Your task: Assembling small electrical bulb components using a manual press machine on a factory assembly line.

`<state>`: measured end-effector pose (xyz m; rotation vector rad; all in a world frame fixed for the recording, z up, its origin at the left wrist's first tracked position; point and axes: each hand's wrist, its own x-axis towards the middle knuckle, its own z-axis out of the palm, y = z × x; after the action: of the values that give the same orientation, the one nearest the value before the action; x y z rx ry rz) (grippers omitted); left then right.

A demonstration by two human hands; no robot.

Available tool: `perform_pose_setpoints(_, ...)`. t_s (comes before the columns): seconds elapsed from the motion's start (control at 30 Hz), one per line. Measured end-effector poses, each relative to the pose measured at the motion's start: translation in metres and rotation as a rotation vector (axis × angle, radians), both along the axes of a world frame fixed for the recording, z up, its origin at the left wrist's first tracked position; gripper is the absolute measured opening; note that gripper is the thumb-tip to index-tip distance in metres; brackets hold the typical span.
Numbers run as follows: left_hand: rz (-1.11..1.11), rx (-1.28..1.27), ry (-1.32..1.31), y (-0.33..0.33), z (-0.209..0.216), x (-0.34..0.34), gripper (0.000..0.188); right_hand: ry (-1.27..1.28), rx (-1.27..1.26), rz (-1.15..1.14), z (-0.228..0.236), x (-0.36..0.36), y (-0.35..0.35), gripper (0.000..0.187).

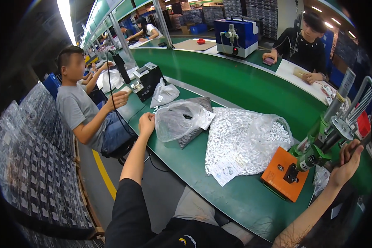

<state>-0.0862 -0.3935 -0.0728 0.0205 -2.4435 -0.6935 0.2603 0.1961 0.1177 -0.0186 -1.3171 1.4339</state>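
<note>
Both apart: our right hand (344, 167) grips a lever (366, 139); our left hand (146, 123) curls beside a bag (169, 124), grip unclear.

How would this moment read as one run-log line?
left hand: beside clear bag; right hand: on press lever; orange block: at green press

On desk (244, 202): lever press (306, 160) at right; parts bag (231, 134) left of it, leaflet (227, 168) on top; second bag (173, 122) farther left; conveyor belt (219, 76) behind.
</note>
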Motion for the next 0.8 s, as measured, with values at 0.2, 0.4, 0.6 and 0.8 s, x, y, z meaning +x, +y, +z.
perform_pose_setpoints(0.2,0.085,0.153,-0.093,0.002,0.004,-0.026,0.024,0.002,-0.003,-0.007,-0.002,0.011,0.01,0.033)
perform_pose_setpoints(0.4,-0.021,0.389,0.069,-0.018,-0.003,-0.022,0.018,0.023,-0.036,0.022,-0.001,-0.001,0.001,0.034)
perform_pose_setpoints(0.6,-0.209,0.391,0.391,0.068,0.049,0.035,0.008,0.008,-0.005,0.051,0.005,0.007,0.001,0.037)
perform_pose_setpoints(0.8,-0.614,-0.293,0.202,0.143,0.088,0.062,0.013,-0.01,0.044,0.048,0.004,0.008,0.0,0.038)
